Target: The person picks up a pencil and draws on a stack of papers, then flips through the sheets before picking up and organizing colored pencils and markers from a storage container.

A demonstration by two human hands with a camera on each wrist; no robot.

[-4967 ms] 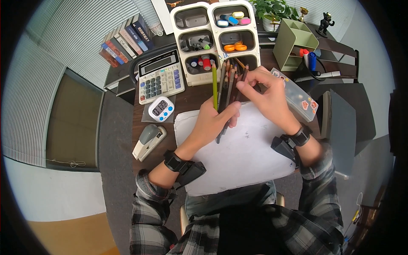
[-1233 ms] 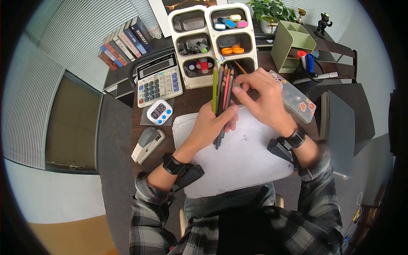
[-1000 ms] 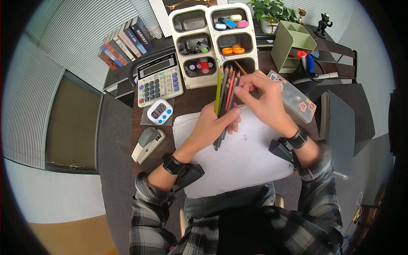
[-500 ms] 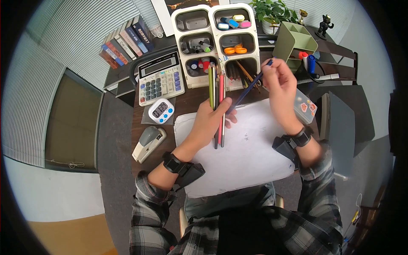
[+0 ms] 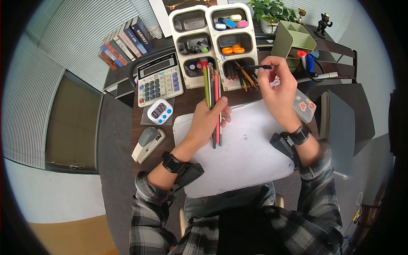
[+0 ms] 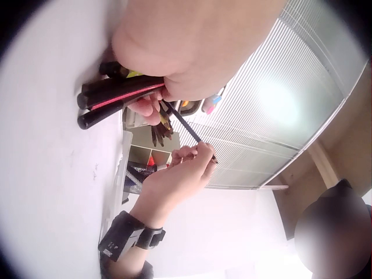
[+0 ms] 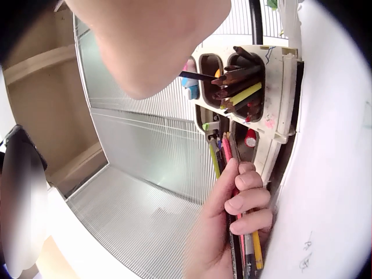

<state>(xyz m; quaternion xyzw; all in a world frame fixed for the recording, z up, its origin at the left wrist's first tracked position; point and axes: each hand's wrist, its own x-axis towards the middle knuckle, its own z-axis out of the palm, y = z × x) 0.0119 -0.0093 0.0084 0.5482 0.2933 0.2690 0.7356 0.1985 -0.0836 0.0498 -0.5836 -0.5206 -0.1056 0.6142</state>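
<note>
In the head view the left hand [image 5: 206, 123] grips an upright bundle of colored pencils [image 5: 208, 88], green, red and dark ones among them, above the white paper [image 5: 250, 148]. Its curled fingers wrap the pencils in the right wrist view [image 7: 250, 200]. The right hand [image 5: 278, 93] pinches one dark blue pencil [image 5: 255, 67] by its right end; the pencil lies nearly level, its other end over the lower right compartment of the white organizer [image 5: 214, 46]. Several pencils [image 5: 246, 80] rest in that compartment, brown, dark and yellow-green ones among them.
Left of the paper are a calculator [image 5: 155, 87], a timer [image 5: 160, 111] and a stapler [image 5: 148, 144]. To the right stand a green holder [image 5: 287, 42], a clear box with stickers [image 5: 305, 106] and a pen cup with markers [image 5: 310, 63]. Books [image 5: 127, 42] stand at the back left.
The right hand has moved from beside the bundle out to the right with the dark blue pencil, which has swung from a slant to nearly level. The left hand and bundle have shifted slightly left.
</note>
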